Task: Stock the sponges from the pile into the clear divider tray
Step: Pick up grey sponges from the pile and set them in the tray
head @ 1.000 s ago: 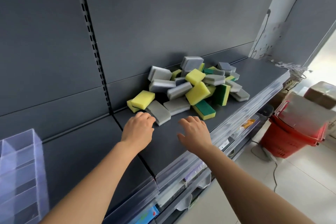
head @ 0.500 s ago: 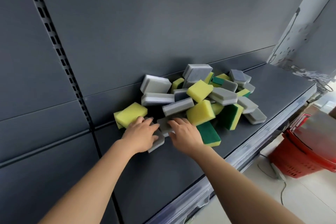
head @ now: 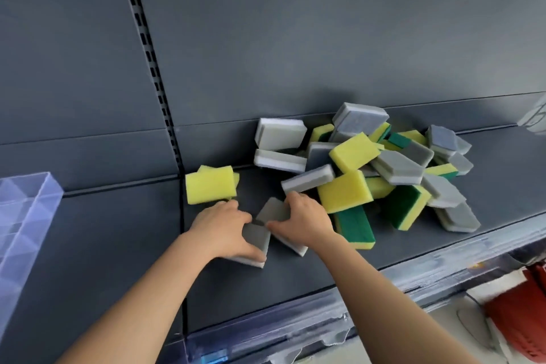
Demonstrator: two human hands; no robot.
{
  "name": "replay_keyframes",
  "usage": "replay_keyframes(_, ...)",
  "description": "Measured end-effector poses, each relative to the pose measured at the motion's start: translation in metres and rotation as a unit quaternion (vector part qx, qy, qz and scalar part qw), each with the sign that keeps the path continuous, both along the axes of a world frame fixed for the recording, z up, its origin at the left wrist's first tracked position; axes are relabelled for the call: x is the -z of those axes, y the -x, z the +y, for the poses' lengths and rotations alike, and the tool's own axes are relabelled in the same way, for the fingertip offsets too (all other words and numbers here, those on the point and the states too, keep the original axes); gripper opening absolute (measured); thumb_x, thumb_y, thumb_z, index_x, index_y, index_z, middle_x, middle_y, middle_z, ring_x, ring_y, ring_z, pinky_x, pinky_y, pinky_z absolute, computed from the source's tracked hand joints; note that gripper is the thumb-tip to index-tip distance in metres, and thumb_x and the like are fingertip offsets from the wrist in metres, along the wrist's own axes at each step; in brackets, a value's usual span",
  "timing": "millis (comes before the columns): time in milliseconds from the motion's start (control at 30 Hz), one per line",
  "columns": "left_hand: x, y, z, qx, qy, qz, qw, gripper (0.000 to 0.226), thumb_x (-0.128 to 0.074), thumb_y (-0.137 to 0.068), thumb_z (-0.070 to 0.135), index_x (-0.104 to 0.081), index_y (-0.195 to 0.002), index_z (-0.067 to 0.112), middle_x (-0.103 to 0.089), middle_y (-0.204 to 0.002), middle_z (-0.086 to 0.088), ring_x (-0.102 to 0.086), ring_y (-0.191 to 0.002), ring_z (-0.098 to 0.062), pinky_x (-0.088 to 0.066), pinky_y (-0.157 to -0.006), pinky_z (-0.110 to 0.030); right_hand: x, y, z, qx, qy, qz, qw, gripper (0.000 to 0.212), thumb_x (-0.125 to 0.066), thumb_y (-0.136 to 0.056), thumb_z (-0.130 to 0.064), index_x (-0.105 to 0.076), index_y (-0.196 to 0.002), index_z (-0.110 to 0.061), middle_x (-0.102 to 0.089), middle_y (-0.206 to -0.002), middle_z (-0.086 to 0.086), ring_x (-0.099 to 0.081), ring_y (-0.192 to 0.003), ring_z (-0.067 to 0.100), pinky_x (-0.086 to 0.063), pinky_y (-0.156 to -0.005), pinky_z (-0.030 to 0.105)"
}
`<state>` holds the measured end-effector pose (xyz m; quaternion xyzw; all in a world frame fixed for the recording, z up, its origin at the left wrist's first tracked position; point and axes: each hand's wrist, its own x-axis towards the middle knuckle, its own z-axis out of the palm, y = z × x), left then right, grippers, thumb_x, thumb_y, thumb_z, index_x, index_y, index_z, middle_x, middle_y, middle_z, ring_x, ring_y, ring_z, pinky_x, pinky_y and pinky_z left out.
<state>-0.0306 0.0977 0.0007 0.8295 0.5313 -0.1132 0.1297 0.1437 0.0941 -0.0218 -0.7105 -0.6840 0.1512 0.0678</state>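
Note:
A pile of grey and yellow-green sponges [head: 381,168] lies on the dark shelf [head: 295,272] against the back panel. My left hand [head: 224,227] grips a grey sponge [head: 256,238] at the pile's near left edge. Right beside it, my right hand [head: 304,220] grips a second grey sponge [head: 273,211]; the two sponges touch. A yellow sponge [head: 210,188] lies just behind my left hand. The clear divider tray [head: 28,210] stands at the far left of the shelf, only partly in view.
A slotted upright [head: 153,74] runs down the back panel left of the pile. A clear price strip [head: 325,322] lines the shelf's front edge. A red basket [head: 523,316] sits on the floor at the lower right.
Both hands reached into the pile's near edge and each closed on a grey sponge. The two sponges have been pulled a little out of the pile toward me. The view swung left, showing the tray again.

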Motion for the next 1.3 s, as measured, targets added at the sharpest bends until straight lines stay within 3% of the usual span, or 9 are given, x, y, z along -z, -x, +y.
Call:
replay_keyframes(100, 0.007, 0.004, -0.019, -0.03, -0.032, -0.037, 0.998, 0.069, -0.057, -0.058, 0.081, -0.054, -0.098, 0.025, -0.048, -0.093, 0.007, -0.045, -0.097, -0.017, -0.037, -0.071, -0.03, 0.001, 0.003, -0.013, 0.008, -0.009, 0.069, 0.998, 0.059, -0.068, -0.071, -0.058, -0.043, -0.109, -0.019, -0.061, -0.103, 0.0, -0.059, -0.094, 0.023, -0.049, -0.078, 0.037)
replay_keyframes(200, 0.015, 0.012, -0.039, -0.152, 0.025, -0.175, 0.972, 0.056, -0.068, -0.06, 0.069, -0.045, -0.088, 0.026, -0.051, -0.089, 0.009, -0.049, -0.079, -0.012, -0.037, -0.061, -0.029, 0.003, 0.008, -0.023, -0.001, -0.049, 0.135, 0.99, 0.068, -0.068, -0.073, -0.057, -0.04, -0.127, -0.026, -0.058, -0.117, -0.001, -0.056, -0.104, 0.021, -0.049, -0.084, 0.039)
replay_keyframes(300, 0.017, 0.028, -0.058, -0.215, 0.026, -0.295, 0.931, 0.049, -0.069, -0.073, 0.054, -0.046, -0.113, 0.038, -0.053, -0.102, 0.014, -0.053, -0.087, -0.008, -0.044, -0.07, -0.029, 0.001, 0.014, -0.034, -0.013, -0.08, 0.216, 0.973, 0.066, -0.063, -0.08, -0.053, -0.035, -0.137, -0.034, -0.053, -0.125, -0.003, -0.052, -0.11, 0.018, -0.045, -0.083, 0.034)
replay_keyframes(367, 0.013, 0.039, -0.071, -0.238, 0.009, -0.364, 0.9, 0.052, -0.065, -0.082, 0.043, -0.042, -0.129, 0.043, -0.051, -0.117, 0.017, -0.05, -0.099, -0.003, -0.041, -0.078, -0.026, -0.001, 0.021, -0.042, -0.024, -0.097, 0.266, 0.959, 0.059, -0.06, -0.084, -0.049, -0.036, -0.137, -0.036, -0.053, -0.126, -0.005, -0.051, -0.111, 0.015, -0.044, -0.082, 0.031)
replay_keyframes(500, 0.006, 0.066, -0.098, -0.308, -0.02, -0.459, 0.833, 0.044, -0.061, -0.087, 0.035, -0.045, -0.127, 0.045, -0.057, -0.114, 0.016, -0.056, -0.099, -0.006, -0.048, -0.08, -0.028, -0.01, 0.046, -0.059, -0.035, -0.116, 0.342, 0.932, 0.049, -0.059, -0.087, -0.044, -0.04, -0.131, -0.038, -0.055, -0.12, -0.005, -0.052, -0.103, 0.012, -0.049, -0.086, 0.037)
replay_keyframes(667, 0.007, 0.103, -0.14, -0.381, -0.087, -0.499, 0.774, 0.037, -0.057, -0.09, 0.036, -0.045, -0.123, 0.047, -0.054, -0.114, 0.014, -0.052, -0.104, -0.008, -0.048, -0.084, -0.032, -0.022, 0.086, -0.081, -0.068, -0.132, 0.394, 0.907, 0.043, -0.063, -0.086, -0.033, -0.048, -0.127, -0.031, -0.056, -0.106, -0.01, -0.051, -0.096, 0.01, -0.046, -0.087, 0.033)
replay_keyframes(767, 0.007, 0.13, -0.167, -0.418, -0.114, -0.523, 0.734, 0.038, -0.055, -0.091, 0.031, -0.044, -0.125, 0.044, -0.054, -0.113, 0.012, -0.054, -0.101, -0.008, -0.049, -0.078, -0.03, -0.029, 0.117, -0.094, -0.092, -0.121, 0.423, 0.893, 0.038, -0.066, -0.085, -0.027, -0.052, -0.12, -0.031, -0.056, -0.092, -0.02, -0.053, -0.087, 0.001, -0.047, -0.082, 0.029)
replay_keyframes(900, 0.002, 0.174, -0.199, -0.45, -0.144, -0.549, 0.69, 0.037, -0.056, -0.091, 0.028, -0.046, -0.123, 0.043, -0.056, -0.111, 0.012, -0.055, -0.098, -0.005, -0.049, -0.077, -0.027, -0.037, 0.166, -0.113, -0.13, -0.107, 0.447, 0.879, 0.036, -0.068, -0.083, -0.026, -0.053, -0.116, -0.032, -0.059, -0.089, -0.019, -0.054, -0.082, -0.001, -0.045, -0.075, 0.021)
replay_keyframes(1300, -0.023, 0.34, -0.27, -0.47, -0.2, -0.529, 0.678, 0.04, -0.057, -0.091, 0.03, -0.045, -0.127, 0.041, -0.054, -0.116, 0.006, -0.054, -0.102, -0.012, -0.05, -0.087, -0.039, -0.053, 0.342, -0.172, -0.153, -0.112, 0.481, 0.856, 0.037, -0.071, -0.081, -0.025, -0.055, -0.114, -0.03, -0.062, -0.09, -0.01, -0.057, -0.083, 0.01, -0.047, -0.075, 0.024)
